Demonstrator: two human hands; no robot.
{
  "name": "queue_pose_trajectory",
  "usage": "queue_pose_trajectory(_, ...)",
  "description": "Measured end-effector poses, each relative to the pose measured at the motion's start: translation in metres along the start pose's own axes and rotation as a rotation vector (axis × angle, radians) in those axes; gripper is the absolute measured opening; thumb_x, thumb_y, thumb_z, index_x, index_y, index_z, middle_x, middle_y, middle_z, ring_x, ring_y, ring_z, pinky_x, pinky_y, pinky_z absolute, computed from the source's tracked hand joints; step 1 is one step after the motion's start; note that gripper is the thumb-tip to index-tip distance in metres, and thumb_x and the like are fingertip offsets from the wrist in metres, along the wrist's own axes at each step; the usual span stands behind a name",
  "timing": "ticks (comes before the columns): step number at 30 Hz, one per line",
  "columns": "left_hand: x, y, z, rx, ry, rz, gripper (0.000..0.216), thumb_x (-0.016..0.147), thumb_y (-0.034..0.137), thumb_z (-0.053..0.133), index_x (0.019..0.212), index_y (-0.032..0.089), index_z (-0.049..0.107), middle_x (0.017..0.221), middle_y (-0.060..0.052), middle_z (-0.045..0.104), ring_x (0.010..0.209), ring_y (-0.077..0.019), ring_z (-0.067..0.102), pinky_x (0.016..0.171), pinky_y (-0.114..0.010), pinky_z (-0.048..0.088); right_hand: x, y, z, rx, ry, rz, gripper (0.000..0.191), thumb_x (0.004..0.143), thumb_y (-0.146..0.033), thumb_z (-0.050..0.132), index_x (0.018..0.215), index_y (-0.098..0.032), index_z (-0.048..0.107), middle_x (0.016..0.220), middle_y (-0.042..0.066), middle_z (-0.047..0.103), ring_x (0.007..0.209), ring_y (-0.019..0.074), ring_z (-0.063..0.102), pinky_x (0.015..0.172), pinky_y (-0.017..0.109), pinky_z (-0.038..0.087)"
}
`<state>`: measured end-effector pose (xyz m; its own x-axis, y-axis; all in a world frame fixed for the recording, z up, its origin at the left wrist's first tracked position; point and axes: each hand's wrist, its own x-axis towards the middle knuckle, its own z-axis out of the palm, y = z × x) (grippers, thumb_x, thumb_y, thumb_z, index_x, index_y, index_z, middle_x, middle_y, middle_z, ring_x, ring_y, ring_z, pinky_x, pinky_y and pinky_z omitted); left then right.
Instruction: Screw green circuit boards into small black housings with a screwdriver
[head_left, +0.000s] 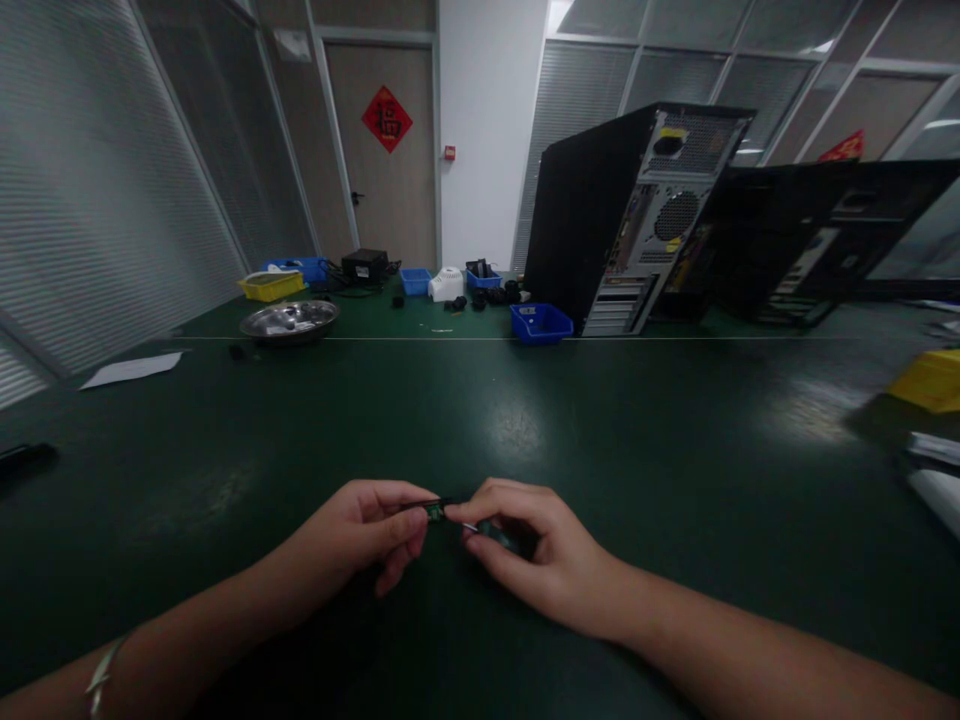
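Note:
Between the thumb and fingers of my left hand (pixel 379 525) is a small green circuit board (pixel 434 512) with a dark edge. My right hand (pixel 544 550) is closed around a screwdriver (pixel 495 535); its dark handle lies in the palm and a short metal shaft shows by the thumb. My right index fingertip touches the right end of the board. Both hands are just above the green table (pixel 450 420), near its front. The fingers cover much of the board and the screwdriver.
A steel bowl (pixel 290 321) and a yellow tray (pixel 271 286) stand at the back left. A blue bin (pixel 541 324) sits before a black computer tower (pixel 592 210). Farther right are another open case (pixel 810 235) and a yellow bin (pixel 930 380). A paper sheet (pixel 131 369) lies left.

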<state>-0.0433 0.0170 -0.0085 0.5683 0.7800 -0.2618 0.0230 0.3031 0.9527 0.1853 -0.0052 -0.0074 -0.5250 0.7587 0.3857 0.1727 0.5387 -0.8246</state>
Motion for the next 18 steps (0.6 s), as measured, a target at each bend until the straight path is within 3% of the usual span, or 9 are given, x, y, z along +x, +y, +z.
queue_pose_trajectory(3, 0.0008, 0.0003, -0.0014, 0.025, -0.001, 0.037, 0.038, 0.085, 0.038, 0.07, 0.115, 0.017, 0.06, 0.066, 0.003, 0.062, 0.045, -0.0085, 0.051, 0.04, -0.018, 0.038, -0.0005, -0.0004, -0.0005, 0.009, 0.009, 0.041, 0.027, 0.088, -0.012, 0.06, 0.113, -0.018, 0.069, 0.094, 0.006, 0.068, 0.081, 0.0169, 0.062, 0.071, 0.03, 0.047)
queue_pose_trajectory(7, 0.0023, 0.0015, -0.0008, 0.07, 0.04, 0.065, 0.029, 0.089, 0.041, 0.063, 0.103, 0.017, 0.062, 0.067, 0.002, 0.061, 0.047, -0.0099, 0.053, 0.043, -0.02, 0.04, -0.0016, 0.0, -0.0008, 0.003, -0.012, 0.037, 0.026, 0.089, -0.013, 0.06, 0.113, -0.018, 0.069, 0.094, 0.006, 0.068, 0.081, 0.0167, 0.062, 0.073, 0.03, 0.047)
queue_pose_trajectory(14, 0.0006, 0.0046, -0.0016, 0.149, 0.086, 0.116, 0.028, 0.081, 0.033, 0.072, 0.102, 0.017, 0.063, 0.068, 0.005, 0.055, 0.049, -0.0084, 0.048, 0.047, -0.022, 0.036, -0.0029, 0.0021, 0.0005, 0.0, 0.009, 0.025, 0.027, 0.09, -0.014, 0.06, 0.115, -0.02, 0.068, 0.091, 0.005, 0.066, 0.079, 0.0161, 0.061, 0.07, 0.029, 0.046)
queue_pose_trajectory(18, -0.0012, 0.0092, 0.0006, 0.168, 0.15, 0.17, 0.022, 0.086, 0.035, 0.068, 0.098, 0.017, 0.062, 0.076, 0.001, 0.061, 0.067, -0.014, 0.058, 0.065, -0.027, 0.047, -0.0025, 0.0002, 0.0, -0.001, 0.002, 0.026, 0.028, 0.09, -0.013, 0.059, 0.116, -0.019, 0.068, 0.093, 0.005, 0.067, 0.079, 0.0162, 0.061, 0.07, 0.029, 0.047)
